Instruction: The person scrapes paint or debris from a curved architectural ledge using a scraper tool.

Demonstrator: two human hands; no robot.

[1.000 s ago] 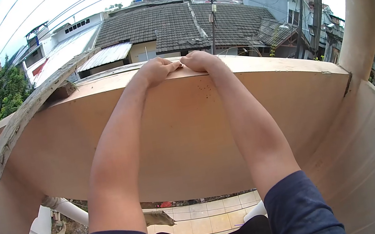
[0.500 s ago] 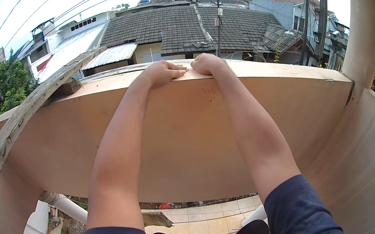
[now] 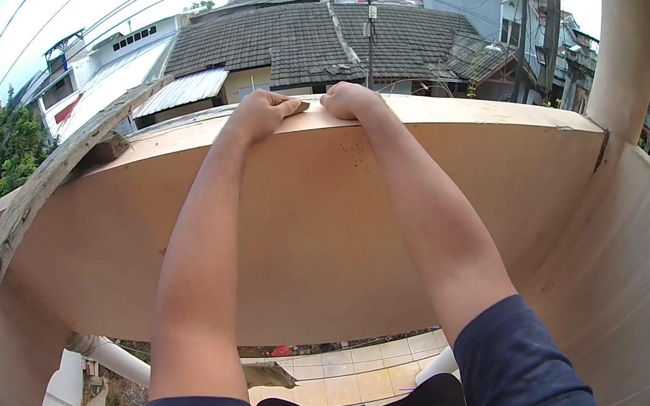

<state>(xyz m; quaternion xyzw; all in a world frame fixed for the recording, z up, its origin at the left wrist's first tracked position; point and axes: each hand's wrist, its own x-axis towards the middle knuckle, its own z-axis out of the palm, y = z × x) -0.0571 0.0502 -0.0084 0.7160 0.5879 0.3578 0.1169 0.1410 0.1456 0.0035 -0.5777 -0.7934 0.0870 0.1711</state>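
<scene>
Both arms reach forward to the top of a peach-coloured concrete beam (image 3: 291, 209). My left hand (image 3: 264, 113) is at its upper edge, with the thumb and fingers pressed together in a pinch. Something small and dark shows by those fingertips, too small to name. A short gap to the right, my right hand (image 3: 348, 101) rests at the same edge with its fingers curled in. Whatever it may hold is hidden behind the knuckles. Small dark specks (image 3: 352, 148) mark the beam's face below the right hand.
A weathered wooden plank (image 3: 35, 186) leans over the beam on the left, beside a brick-like block (image 3: 105, 149). Round columns (image 3: 625, 20) stand at both sides. Through the opening below, a tiled floor (image 3: 342, 371) lies far down. Tiled roofs (image 3: 254, 46) and overhead wires are beyond.
The view has shifted slightly. My left hand has moved a little up and left, its fingers going from lying along the ledge to a pinch. My right hand stays at the edge.
</scene>
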